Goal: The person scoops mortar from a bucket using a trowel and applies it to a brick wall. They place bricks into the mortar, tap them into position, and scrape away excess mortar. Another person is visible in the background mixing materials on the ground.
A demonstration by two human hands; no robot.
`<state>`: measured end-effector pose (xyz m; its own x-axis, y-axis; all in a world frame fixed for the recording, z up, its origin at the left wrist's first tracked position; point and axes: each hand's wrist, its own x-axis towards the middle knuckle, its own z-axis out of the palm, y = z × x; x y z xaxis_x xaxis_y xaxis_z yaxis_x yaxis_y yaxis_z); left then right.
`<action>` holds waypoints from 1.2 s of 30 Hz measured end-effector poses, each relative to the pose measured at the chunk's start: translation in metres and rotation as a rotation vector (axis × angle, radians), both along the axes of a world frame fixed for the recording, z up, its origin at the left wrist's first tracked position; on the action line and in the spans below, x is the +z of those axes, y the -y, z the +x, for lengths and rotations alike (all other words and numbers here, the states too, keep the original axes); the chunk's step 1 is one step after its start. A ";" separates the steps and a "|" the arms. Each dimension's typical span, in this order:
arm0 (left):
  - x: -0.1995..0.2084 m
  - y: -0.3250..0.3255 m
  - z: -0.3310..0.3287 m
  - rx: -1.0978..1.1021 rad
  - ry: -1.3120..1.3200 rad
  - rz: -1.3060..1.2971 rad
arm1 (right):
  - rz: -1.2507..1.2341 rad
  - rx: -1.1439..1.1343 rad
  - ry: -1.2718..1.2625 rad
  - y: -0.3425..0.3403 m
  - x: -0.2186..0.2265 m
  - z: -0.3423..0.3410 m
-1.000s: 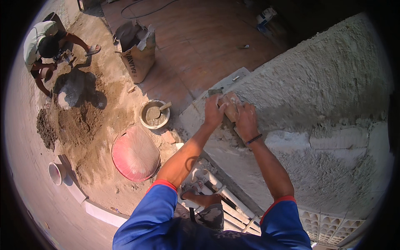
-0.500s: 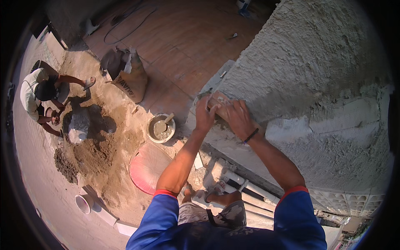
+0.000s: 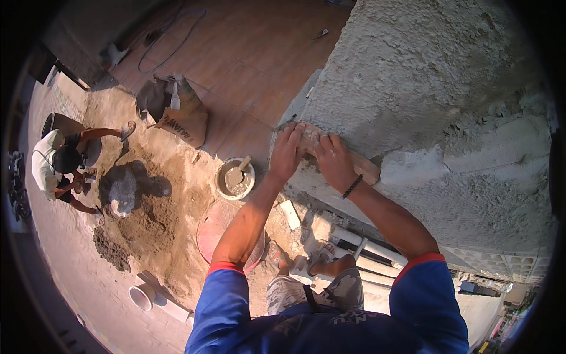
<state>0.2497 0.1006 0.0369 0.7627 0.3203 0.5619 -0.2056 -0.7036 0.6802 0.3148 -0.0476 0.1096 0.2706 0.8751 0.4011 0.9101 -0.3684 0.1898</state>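
A short wooden board [image 3: 364, 169], smeared with mortar, lies along the ledge at the foot of the rough grey wall [image 3: 413, 76]. My left hand [image 3: 286, 152] is closed on its far left end. My right hand [image 3: 335, 160], with a dark bracelet at the wrist, grips the board near its middle, fingers bent over the top. The fingers' undersides are hidden. Just left of my left forearm, on the ground, stands a bucket [image 3: 220, 180] of wet mortar with a trowel [image 3: 234, 176] in it.
At the left a person [image 3: 50, 162] crouches by a heap of sand and cement [image 3: 147, 218]. A torn paper sack [image 3: 186, 121] stands by the tiled floor [image 3: 236, 88]. A round reddish lid [image 3: 215, 230], pipes [image 3: 377, 253] and a white pail [image 3: 141, 297] lie lower down.
My view has shifted a little. Both hands stay on the board, my right-hand fingers more bent, and more of the board's right end shows. The crouching person's arms have moved.
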 end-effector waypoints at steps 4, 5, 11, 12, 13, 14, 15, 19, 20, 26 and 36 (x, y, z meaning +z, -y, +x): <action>0.017 -0.003 0.004 -0.009 -0.090 0.048 | -0.015 -0.055 -0.119 -0.003 0.015 0.002; 0.020 0.000 0.001 -0.003 -0.125 0.050 | -0.041 -0.057 -0.131 0.001 0.016 0.002; 0.020 -0.013 0.005 -0.040 -0.177 0.041 | -0.103 -0.050 -0.132 0.009 0.039 0.007; 0.022 -0.013 0.005 -0.068 -0.189 0.038 | -0.126 -0.065 -0.159 0.013 0.042 0.007; 0.024 -0.015 0.005 -0.096 -0.201 0.035 | -0.158 -0.086 -0.147 0.014 0.040 0.008; 0.027 -0.015 0.007 -0.123 -0.213 0.032 | -0.189 -0.108 -0.134 0.014 0.034 0.010; 0.028 -0.014 0.007 -0.125 -0.226 0.031 | -0.220 -0.128 -0.132 0.014 0.030 0.009; 0.018 -0.014 0.010 -0.093 -0.252 0.077 | -0.210 -0.013 -0.065 0.020 0.027 0.015; 0.012 -0.016 0.010 -0.075 -0.252 0.101 | -0.222 0.025 -0.076 0.023 0.027 0.013; 0.003 -0.015 0.003 -0.116 -0.185 0.172 | -0.117 0.096 -0.139 0.031 0.018 0.004; 0.028 -0.013 0.013 -0.112 -0.259 0.107 | -0.167 0.039 -0.072 0.025 0.025 0.014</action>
